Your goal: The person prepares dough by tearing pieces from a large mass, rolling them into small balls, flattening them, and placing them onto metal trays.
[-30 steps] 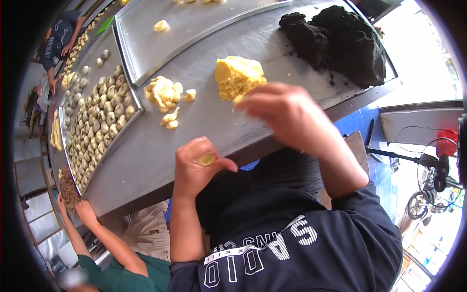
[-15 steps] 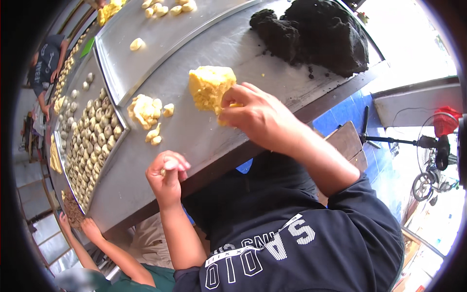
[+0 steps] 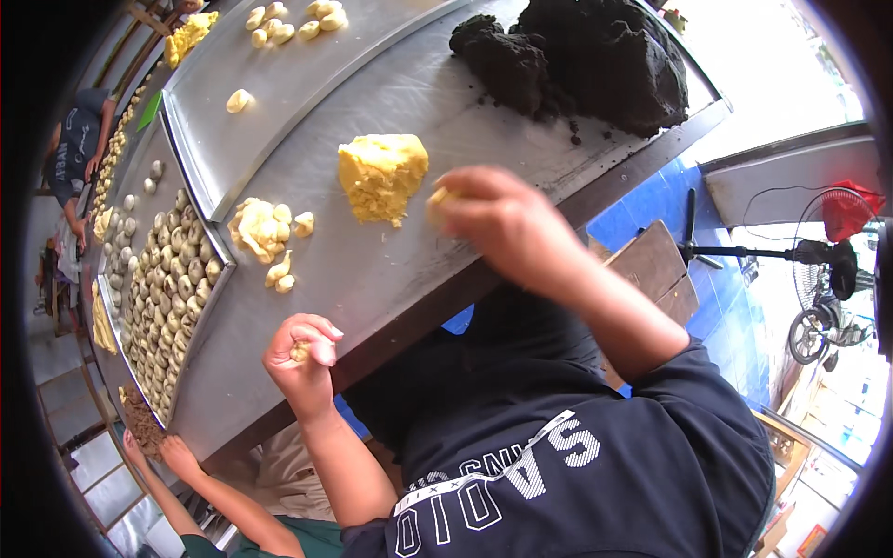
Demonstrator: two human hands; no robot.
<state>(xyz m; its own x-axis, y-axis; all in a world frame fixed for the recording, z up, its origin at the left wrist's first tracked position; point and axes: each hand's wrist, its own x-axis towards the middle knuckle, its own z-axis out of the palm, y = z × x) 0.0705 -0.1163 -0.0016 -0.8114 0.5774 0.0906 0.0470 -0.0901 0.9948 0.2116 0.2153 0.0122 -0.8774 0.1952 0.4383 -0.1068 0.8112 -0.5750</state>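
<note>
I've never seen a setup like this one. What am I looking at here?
No machine: these are a person's bare hands, seen by a fisheye camera worn on the head, looking down, so straight edges bend. On the metal table lie a crumbly yellow lump, a dark mass and small pale pieces. A large tray holds similar pieces. The left hand curls around a small pale lump; the right hand pinches a yellow bit.
</note>
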